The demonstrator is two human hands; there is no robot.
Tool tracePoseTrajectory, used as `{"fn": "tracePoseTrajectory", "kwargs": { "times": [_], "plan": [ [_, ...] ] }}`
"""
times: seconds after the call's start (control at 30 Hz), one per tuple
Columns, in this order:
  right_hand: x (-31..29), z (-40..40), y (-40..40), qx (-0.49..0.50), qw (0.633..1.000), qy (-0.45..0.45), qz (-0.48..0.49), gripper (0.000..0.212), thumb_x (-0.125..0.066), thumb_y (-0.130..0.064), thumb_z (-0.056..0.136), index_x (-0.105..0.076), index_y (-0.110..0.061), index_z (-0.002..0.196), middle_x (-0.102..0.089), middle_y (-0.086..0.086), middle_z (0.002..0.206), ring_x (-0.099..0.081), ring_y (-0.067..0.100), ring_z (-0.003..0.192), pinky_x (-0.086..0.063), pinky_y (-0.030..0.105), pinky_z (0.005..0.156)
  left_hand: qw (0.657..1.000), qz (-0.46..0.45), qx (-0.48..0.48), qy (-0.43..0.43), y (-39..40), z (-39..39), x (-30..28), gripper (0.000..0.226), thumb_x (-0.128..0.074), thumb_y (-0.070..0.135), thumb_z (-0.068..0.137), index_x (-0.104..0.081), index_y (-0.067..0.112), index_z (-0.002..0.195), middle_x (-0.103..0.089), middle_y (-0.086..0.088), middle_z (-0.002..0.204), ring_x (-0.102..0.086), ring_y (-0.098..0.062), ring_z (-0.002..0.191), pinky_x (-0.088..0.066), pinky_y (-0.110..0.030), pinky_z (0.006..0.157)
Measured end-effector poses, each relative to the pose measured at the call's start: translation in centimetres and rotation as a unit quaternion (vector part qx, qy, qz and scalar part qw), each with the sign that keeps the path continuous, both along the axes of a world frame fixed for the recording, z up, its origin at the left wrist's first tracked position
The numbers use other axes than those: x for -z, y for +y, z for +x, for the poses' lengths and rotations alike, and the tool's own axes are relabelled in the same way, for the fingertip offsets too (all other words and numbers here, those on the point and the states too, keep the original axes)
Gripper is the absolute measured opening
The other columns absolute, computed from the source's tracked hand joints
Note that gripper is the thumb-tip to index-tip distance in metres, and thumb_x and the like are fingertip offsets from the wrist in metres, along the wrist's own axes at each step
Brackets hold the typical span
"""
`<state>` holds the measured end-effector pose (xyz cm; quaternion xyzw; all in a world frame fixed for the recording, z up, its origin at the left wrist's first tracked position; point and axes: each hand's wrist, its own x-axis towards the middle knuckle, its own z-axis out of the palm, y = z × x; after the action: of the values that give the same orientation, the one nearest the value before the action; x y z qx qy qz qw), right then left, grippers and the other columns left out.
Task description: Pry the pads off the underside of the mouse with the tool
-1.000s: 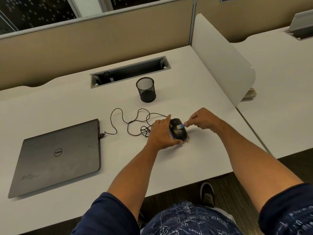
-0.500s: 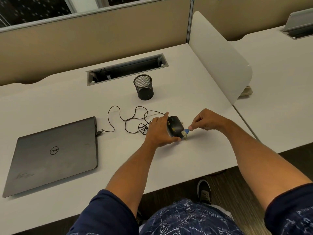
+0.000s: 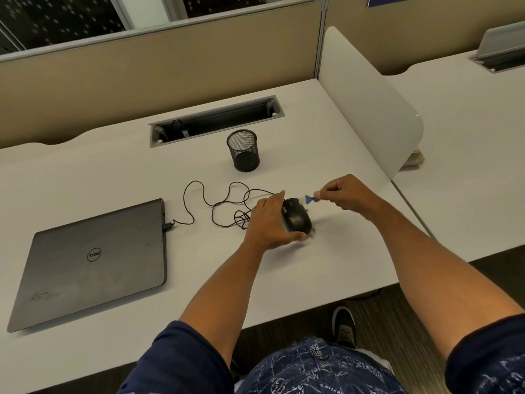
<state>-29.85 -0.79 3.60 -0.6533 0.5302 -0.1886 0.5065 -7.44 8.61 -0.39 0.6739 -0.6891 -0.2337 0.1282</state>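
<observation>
A black wired mouse (image 3: pixel 297 218) stands on its side on the white desk (image 3: pixel 312 265), its underside turned to the right. My left hand (image 3: pixel 268 221) grips it from the left. My right hand (image 3: pixel 348 194) pinches a small blue pry tool (image 3: pixel 309 198), whose tip is at the far top edge of the mouse's underside. A small pale piece, too blurred to identify, lies by the mouse's near end (image 3: pixel 312 231). The mouse's black cable (image 3: pixel 216 206) loops left across the desk.
A closed grey laptop (image 3: pixel 91 260) lies at the left with the cable plugged into it. A black mesh pen cup (image 3: pixel 243 150) stands behind the mouse, in front of a cable slot (image 3: pixel 216 119). A white divider panel (image 3: pixel 366 103) borders the desk's right side.
My right hand has moved the blue tool from the near right edge of the mouse up to its far top edge. My left hand keeps hold of the mouse.
</observation>
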Motion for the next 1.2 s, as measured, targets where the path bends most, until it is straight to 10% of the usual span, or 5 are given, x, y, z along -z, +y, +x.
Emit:
{"fn": "tracePoseTrajectory", "kwargs": {
  "times": [0.13,0.27,0.63,0.97,1.2],
  "plan": [
    [0.5,1.6,0.6,0.060,0.994,-0.096,0.011,0.019,-0.065,-0.020,0.098,-0.080,-0.009,0.098,-0.046,0.001,0.063,-0.036,0.011,0.057,-0.029,0.022,0.051,0.995,-0.077,-0.051,0.033,-0.1,-0.7,-1.3,0.079,-0.068,0.057,0.085,-0.042,0.016,0.148,-0.047,-0.006,0.151,-0.039,-0.026,0.139,-0.032,-0.044,0.116],
    [1.0,3.4,1.5,0.065,0.991,-0.114,0.000,0.021,-0.060,-0.016,0.100,-0.078,-0.007,0.107,-0.061,0.002,0.071,-0.047,0.011,0.061,-0.041,0.024,0.059,0.980,-0.074,-0.136,0.123,-1.1,-2.0,-2.8,0.036,-0.056,0.045,0.098,-0.070,0.013,0.106,-0.071,-0.004,0.099,-0.062,-0.019,0.092,-0.054,-0.043,0.090],
    [1.3,5.2,2.0,-0.004,0.990,-0.136,-0.021,0.019,-0.079,-0.008,0.086,-0.077,-0.006,0.105,-0.080,0.010,0.096,-0.077,0.020,0.091,-0.059,0.027,0.083,0.925,-0.030,-0.237,0.297,-2.2,-2.2,-2.3,0.031,-0.056,0.030,0.101,-0.076,0.010,0.089,-0.072,-0.002,0.073,-0.068,-0.014,0.071,-0.054,-0.025,0.071],
    [2.6,3.8,0.0,-0.104,0.990,0.042,-0.083,0.037,-0.086,-0.015,0.078,-0.078,-0.021,0.113,-0.069,0.000,0.115,-0.067,0.019,0.101,-0.049,0.024,0.079,0.928,0.011,-0.255,0.272,-1.9,0.9,-1.3,0.025,-0.050,0.020,0.101,-0.073,0.012,0.097,-0.069,0.001,0.074,-0.066,-0.012,0.065,-0.056,-0.020,0.064],
    [3.3,3.1,-0.4,-0.198,0.973,0.118,-0.009,0.065,-0.083,-0.020,0.082,-0.059,-0.023,0.142,-0.050,-0.001,0.139,-0.054,0.020,0.124,-0.045,0.038,0.108,0.923,0.055,-0.267,0.272,-1.0,2.1,-0.1,0.022,-0.059,0.021,0.095,-0.079,0.014,0.087,-0.067,0.000,0.068,-0.057,-0.014,0.058,-0.054,-0.030,0.064]
  ]
}}
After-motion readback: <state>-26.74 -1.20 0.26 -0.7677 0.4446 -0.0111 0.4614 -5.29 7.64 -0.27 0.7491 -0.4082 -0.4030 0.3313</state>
